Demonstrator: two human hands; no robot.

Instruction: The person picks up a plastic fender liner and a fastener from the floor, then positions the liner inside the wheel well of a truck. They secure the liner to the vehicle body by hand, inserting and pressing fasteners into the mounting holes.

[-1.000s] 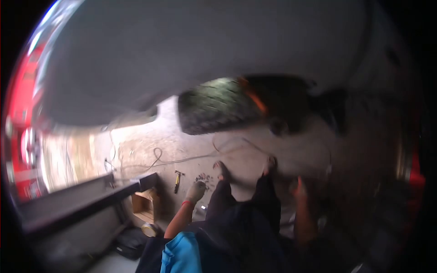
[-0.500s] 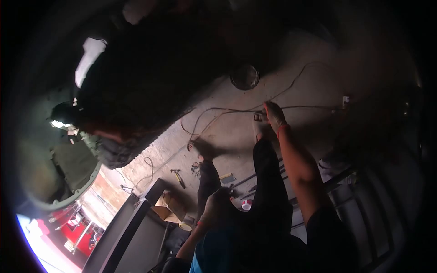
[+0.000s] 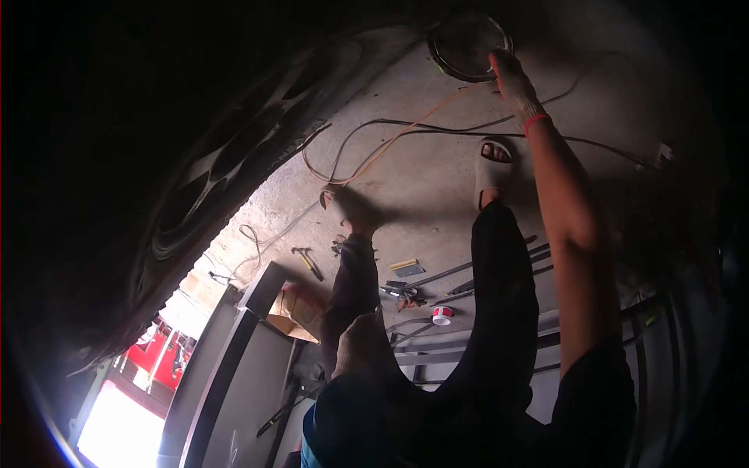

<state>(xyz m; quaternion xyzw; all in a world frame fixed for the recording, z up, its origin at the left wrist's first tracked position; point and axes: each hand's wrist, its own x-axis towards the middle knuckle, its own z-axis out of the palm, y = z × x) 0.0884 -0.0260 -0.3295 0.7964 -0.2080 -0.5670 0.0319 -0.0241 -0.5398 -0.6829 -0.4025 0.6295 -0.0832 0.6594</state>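
Note:
My right hand point(image 3: 512, 79) reaches far forward to the near right rim of a round, dark-rimmed pan point(image 3: 470, 45), its fingers closed at the rim. A red band circles that wrist. The inside of the pan is dim. My left hand point(image 3: 359, 343) rests on my left leg near the knee; its fingers are dark and hard to make out. Between the pan and my feet, a dark cable point(image 3: 437, 131) and an orange cable point(image 3: 406, 129) cross the floor.
A large vehicle wheel point(image 3: 226, 156) stands at the left. On the floor lie a hammer point(image 3: 308, 264), a yellow-edged scraper point(image 3: 407, 268), small tools point(image 3: 402, 294) and a red-and-white roll point(image 3: 442, 315). An open cardboard box point(image 3: 296, 312) is beside a dark metal frame point(image 3: 226, 374). Metal bars lie at the right.
My right hand has moved forward from beside my right foot to the pan's rim. The view has shifted, showing more of the wheel. My left hand stays at my leg.

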